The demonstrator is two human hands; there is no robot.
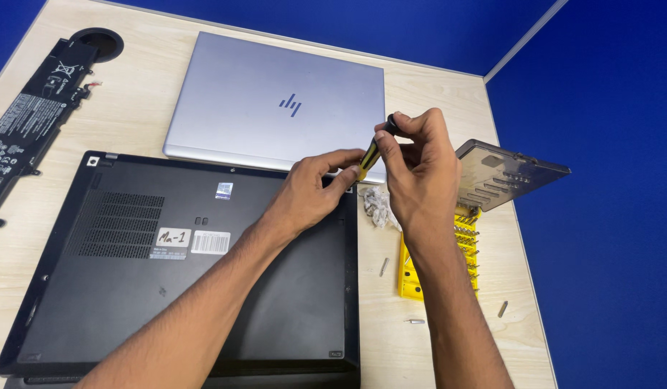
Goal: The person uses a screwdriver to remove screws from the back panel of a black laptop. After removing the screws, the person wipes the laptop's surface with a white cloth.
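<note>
Your right hand (420, 155) pinches the screwdriver (373, 151) top while your left hand (315, 191) steadies its shaft at the black laptop's (167, 288) corner.

head view: worn on the person's head, facing steeply down
nearness: close above the counter (434, 94), within arm's reach

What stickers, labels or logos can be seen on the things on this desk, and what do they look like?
Small white handwritten label: black laptop base, rectangular.
White barcode sticker: right beside it, black stripes.
Small blue-and-white sticker: higher on the base.
Blue slanted-stroke logo: centre of silver laptop lid.
White printed label: long black battery, far left.
</note>
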